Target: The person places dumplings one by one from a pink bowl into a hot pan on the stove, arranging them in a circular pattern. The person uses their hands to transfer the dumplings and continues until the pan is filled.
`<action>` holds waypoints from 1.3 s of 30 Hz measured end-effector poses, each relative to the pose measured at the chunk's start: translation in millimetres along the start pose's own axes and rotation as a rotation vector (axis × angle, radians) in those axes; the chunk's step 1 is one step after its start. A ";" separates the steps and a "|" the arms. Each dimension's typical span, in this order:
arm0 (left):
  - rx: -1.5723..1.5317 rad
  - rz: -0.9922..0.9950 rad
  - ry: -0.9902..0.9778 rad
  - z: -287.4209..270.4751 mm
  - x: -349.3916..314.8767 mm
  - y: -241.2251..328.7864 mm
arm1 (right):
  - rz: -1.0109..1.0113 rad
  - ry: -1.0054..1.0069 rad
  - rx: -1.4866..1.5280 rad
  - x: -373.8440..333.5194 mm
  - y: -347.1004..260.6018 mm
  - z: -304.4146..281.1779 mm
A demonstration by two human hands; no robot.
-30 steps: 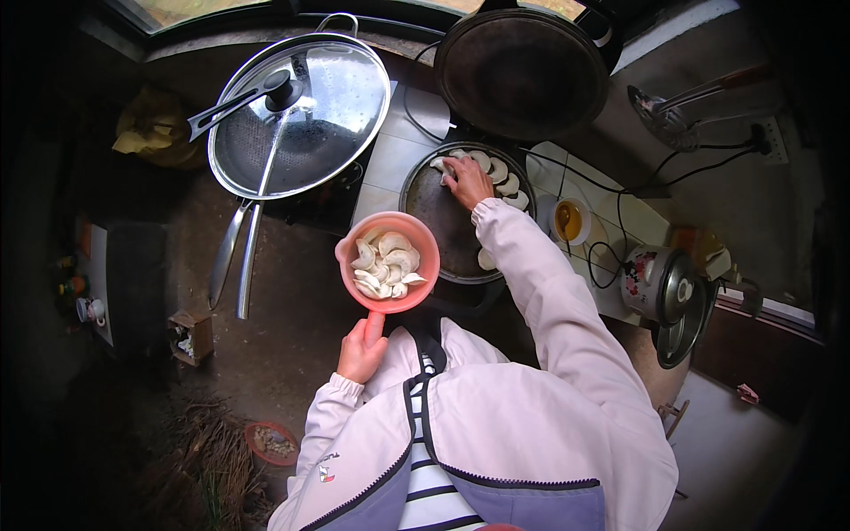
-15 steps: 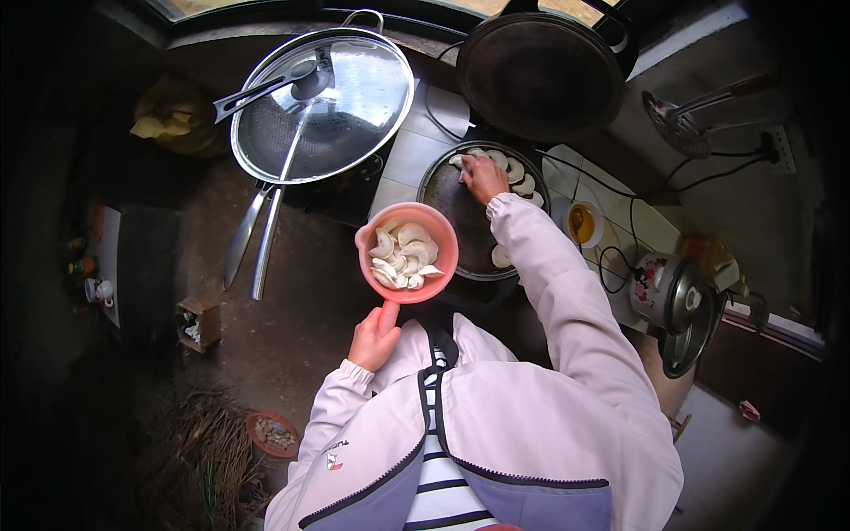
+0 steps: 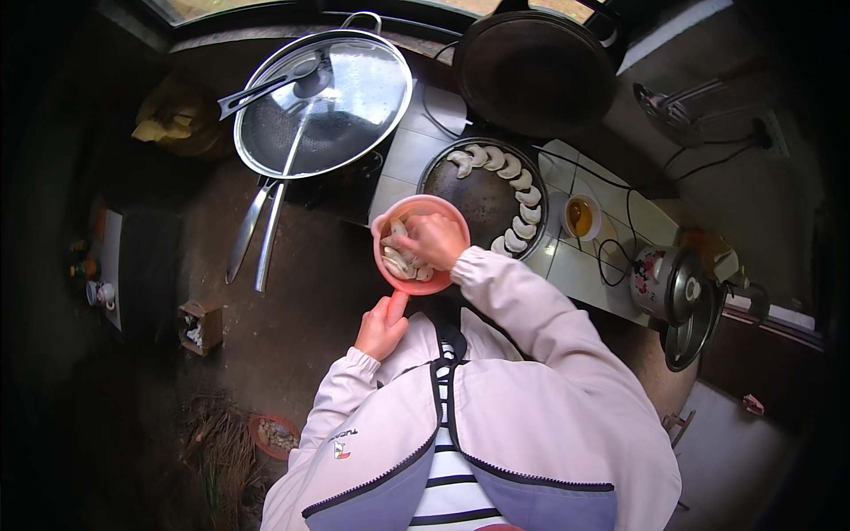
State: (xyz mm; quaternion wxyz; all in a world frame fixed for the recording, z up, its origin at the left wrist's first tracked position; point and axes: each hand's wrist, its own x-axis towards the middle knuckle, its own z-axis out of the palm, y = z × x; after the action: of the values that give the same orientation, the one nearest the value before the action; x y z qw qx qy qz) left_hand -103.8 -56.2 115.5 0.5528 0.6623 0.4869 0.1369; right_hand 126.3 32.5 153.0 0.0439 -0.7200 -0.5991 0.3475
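Observation:
My left hand (image 3: 381,329) is closed round the handle of a pink plastic dipper (image 3: 443,206), held level in front of the griddle. Pale, folded dumplings (image 3: 405,265) lie heaped inside it. My right hand (image 3: 434,237) reaches into the dipper from the right, with thumb and fingers pinched on one dumpling (image 3: 397,228); its palm hides part of the heap. Beyond, a round dark electric griddle (image 3: 474,205) lies with its lid up. Along its far and right edge runs a curved row of dumplings (image 3: 529,214).
The raised griddle lid (image 3: 536,75) stands behind. A large lidded wok (image 3: 332,102) is at back left, its long handles jutting nearer. At right are a small bowl of yellow liquid (image 3: 580,218), loose black cables (image 3: 632,226) and a flowered pot (image 3: 655,281).
My right hand has left the griddle's far edge and come back into the dipper. A dumpling lies where its fingers were. The left hand and dipper have shifted slightly right.

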 end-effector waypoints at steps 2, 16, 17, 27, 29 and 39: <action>-0.037 -0.048 -0.032 1.4 -1.0 1.4 | -0.035 0.141 0.027 -0.1 -2.9 17.6; -0.104 -0.069 -0.012 2.1 -6.8 -16.8 | 0.039 0.130 1.456 -45.5 62.2 -22.7; -0.119 -0.079 -0.014 1.7 -5.9 -15.2 | 0.031 0.134 1.513 -45.1 76.5 -25.4; -0.121 -0.179 -0.019 -5.1 -6.1 -4.5 | 0.107 0.171 1.910 -24.3 132.1 -31.8; -0.120 -0.236 -0.029 -6.2 -8.7 -4.0 | 0.123 0.212 1.687 -10.9 133.7 -27.9; -0.175 -0.294 0.032 -6.3 -24.8 -16.5 | -0.038 0.512 0.457 90.8 159.4 15.8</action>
State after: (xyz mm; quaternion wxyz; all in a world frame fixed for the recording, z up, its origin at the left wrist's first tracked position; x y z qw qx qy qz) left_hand -128.6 -73.6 112.3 0.6145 0.5309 0.5736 0.1068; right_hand 253.9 63.7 24.0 0.3596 -0.7441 -0.4885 0.2799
